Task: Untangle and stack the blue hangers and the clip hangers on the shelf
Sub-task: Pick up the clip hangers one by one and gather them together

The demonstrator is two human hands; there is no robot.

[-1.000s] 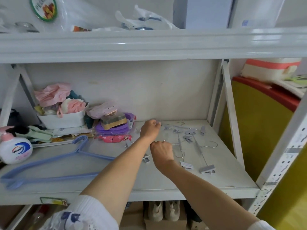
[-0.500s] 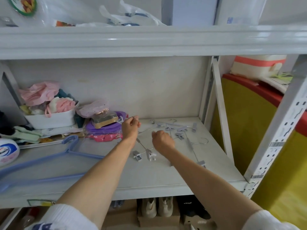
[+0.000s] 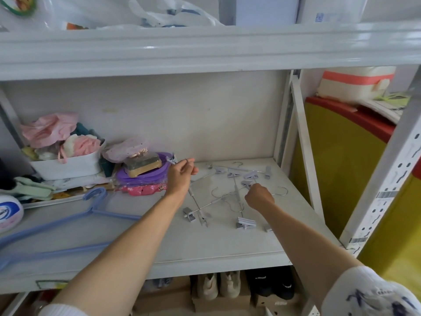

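Note:
A tangle of grey clip hangers (image 3: 237, 192) with wire hooks lies on the right half of the white shelf (image 3: 205, 247). My left hand (image 3: 181, 176) is shut on one clip hanger (image 3: 194, 201), pinching its wire near the top clip and pulling it leftward. My right hand (image 3: 258, 197) is closed over the wires of the pile, beside a clip (image 3: 247, 184). The blue hangers (image 3: 57, 231) lie stacked flat at the shelf's front left, away from both hands.
A white basket of pink cloth (image 3: 66, 160), a purple stack with a small box (image 3: 145, 169) and a white bottle (image 3: 9, 212) crowd the shelf's left back. The shelf post (image 3: 305, 156) stands at the right. Shoes (image 3: 218, 286) sit below.
My left hand has drawn one clip hanger left and up out of the pile. My right hand has shifted right onto the remaining tangle. The hands are now farther apart.

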